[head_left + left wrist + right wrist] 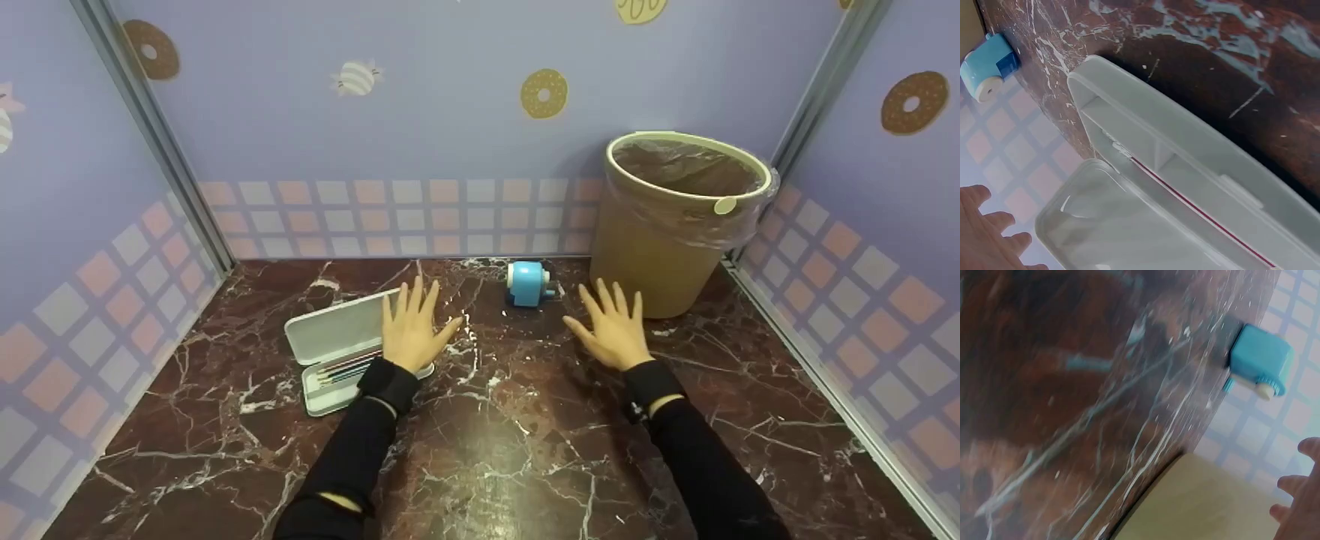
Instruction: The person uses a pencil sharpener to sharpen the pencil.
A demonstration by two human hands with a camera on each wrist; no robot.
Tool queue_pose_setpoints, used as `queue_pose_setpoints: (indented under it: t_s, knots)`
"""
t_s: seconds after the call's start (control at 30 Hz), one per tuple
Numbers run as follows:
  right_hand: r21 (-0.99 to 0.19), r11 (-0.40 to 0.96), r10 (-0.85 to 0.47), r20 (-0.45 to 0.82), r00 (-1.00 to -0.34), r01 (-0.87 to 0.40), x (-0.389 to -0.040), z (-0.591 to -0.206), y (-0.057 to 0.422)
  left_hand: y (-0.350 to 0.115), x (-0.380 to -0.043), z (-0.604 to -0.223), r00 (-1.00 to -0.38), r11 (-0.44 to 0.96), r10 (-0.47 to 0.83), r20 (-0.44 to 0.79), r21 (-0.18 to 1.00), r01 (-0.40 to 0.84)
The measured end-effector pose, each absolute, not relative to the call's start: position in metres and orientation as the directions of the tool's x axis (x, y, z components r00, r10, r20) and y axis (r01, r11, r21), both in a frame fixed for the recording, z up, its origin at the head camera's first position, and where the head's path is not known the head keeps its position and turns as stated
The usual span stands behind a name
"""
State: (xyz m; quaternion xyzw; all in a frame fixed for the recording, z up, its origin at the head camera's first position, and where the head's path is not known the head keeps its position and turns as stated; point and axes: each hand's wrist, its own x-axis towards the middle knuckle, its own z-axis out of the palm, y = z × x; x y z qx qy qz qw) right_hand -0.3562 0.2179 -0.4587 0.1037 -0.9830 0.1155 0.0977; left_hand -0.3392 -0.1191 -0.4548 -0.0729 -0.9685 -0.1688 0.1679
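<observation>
My left hand (410, 330), fingers straight and spread, hovers over the right part of an open white pencil case (337, 330) and hides some of it. Several pencils (346, 369) lie in the case's lower half; in the left wrist view one red pencil (1202, 216) runs along its inside. With fingers also spread, my right hand (613, 330) is held in front of the bin and grasps nothing. Between and beyond both hands stands a blue pencil sharpener (527, 283) with a crank on its right side.
A tan waste bin (652, 255) lined with a clear bag stands at the back right. Patterned panels (450, 135) close off the back and both sides of the dark marbled tabletop (495, 450). Small white specks are scattered around the sharpener.
</observation>
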Motion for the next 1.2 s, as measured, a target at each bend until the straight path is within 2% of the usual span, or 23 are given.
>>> queue_pose_setpoints:
  t_s: [0.33,0.5,0.73,1.2]
  knots:
    - [-0.235,0.923,-0.265,0.192,-0.945,-0.306,-0.353,-0.466,0.175,-0.136,-0.321,-0.467,-0.881,0.938,0.145,0.45,0.22,0.266]
    - [-0.24,0.909,-0.298,0.2,-0.934,-0.341,-0.352,-0.47,0.153,-0.146,-0.31,-0.471,-0.898,0.937,0.154,0.411,0.226,0.264]
    - [-0.229,0.878,-0.378,0.21,-0.902,-0.421,-0.35,-0.474,0.118,-0.179,-0.289,-0.478,-0.941,0.958,0.115,0.317,0.215,0.19]
    - [-0.239,0.78,-0.542,0.204,-0.815,-0.579,-0.349,-0.478,0.056,-0.242,-0.245,-0.483,-0.937,0.962,0.058,0.345,0.232,0.145]
